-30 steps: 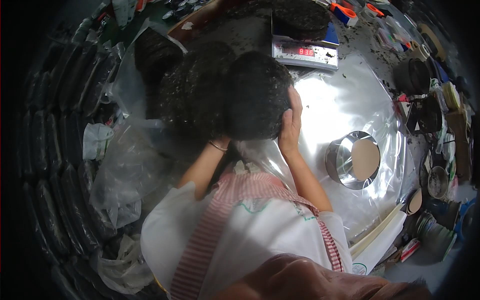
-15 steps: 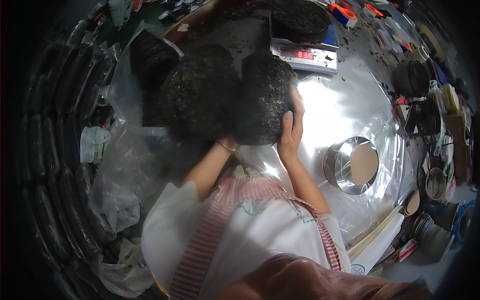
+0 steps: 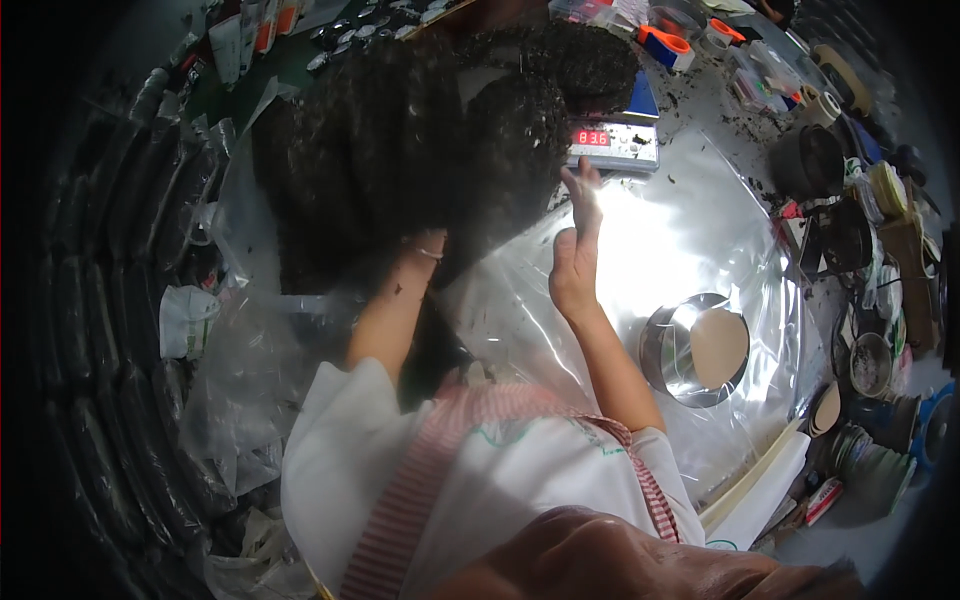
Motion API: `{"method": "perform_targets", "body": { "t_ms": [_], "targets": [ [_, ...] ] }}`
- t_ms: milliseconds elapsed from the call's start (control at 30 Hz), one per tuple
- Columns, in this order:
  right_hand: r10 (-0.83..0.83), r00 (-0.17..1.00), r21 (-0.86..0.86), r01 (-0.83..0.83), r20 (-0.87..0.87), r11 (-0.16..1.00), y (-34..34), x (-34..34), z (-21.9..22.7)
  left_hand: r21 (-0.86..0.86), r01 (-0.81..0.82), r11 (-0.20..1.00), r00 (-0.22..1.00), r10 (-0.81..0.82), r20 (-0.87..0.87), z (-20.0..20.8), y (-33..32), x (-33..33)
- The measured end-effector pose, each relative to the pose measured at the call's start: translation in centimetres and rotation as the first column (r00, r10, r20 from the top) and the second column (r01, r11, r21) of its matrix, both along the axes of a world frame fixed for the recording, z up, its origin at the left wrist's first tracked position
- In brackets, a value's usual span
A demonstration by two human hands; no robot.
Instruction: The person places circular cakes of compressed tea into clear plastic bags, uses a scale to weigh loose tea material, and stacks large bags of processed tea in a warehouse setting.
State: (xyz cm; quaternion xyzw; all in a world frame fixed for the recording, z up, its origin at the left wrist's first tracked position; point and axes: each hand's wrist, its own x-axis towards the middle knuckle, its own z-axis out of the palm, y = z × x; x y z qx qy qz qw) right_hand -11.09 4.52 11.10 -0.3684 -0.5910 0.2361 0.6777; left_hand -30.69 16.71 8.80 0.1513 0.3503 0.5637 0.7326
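Dark, rough, rounded slabs, perhaps dried seaweed, are in front of me: a broad blurred one (image 3: 370, 150) on the left and a narrower one (image 3: 515, 130) beside it. My left hand (image 3: 432, 240) reaches under or behind the broad slab's near edge, its fingers hidden. My right hand (image 3: 580, 235) is open with fingers stretched forward, just right of the narrower slab and apart from it. Beyond, a similar dark disc (image 3: 595, 70) rests on a digital scale (image 3: 630, 145) with a lit red display.
A clear plastic sheet (image 3: 500, 300) spreads over the table, with a metal ring (image 3: 660, 350) around a tan disc (image 3: 720, 348) on it. Packed dark bundles (image 3: 90, 330) are stacked at the left. Tape dispensers (image 3: 668, 45), pots and tools crowd the right side.
The slabs have moved away from me and left, toward the far side. My left hand has gone forward with them. My right hand has come off the narrower slab's side and straightened its fingers.
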Motion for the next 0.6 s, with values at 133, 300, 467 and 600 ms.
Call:
{"method": "perform_targets", "body": {
  "t_ms": [133, 300, 467, 600],
  "targets": [
    [-0.114, 0.979, -0.118, 0.134, 0.168, 0.984, 0.6, 0.7, 0.6, -0.009, -0.14, 0.99, 0.984, 0.138, -0.113, 0.5, 9.6, -3.6],
    [-0.072, 0.984, -0.395, 0.132, 0.162, 0.909, -0.9, 1.8, -2.5, -0.089, -0.2, 0.976, 0.893, 0.145, -0.426, 1.3, 21.2, -7.8],
    [-0.031, 0.997, -0.533, 0.062, 0.067, 0.844, -1.9, 1.0, -4.9, -0.268, -0.013, 0.963, 0.36, -0.245, -0.9, -0.7, 25.2, -10.1],
    [0.107, 0.987, -0.536, -0.024, 0.124, 0.844, -0.8, -0.7, -4.7, -0.391, 0.272, 0.879, -0.343, -0.291, -0.893, -3.6, 26.3, -13.5]
  ]
}}
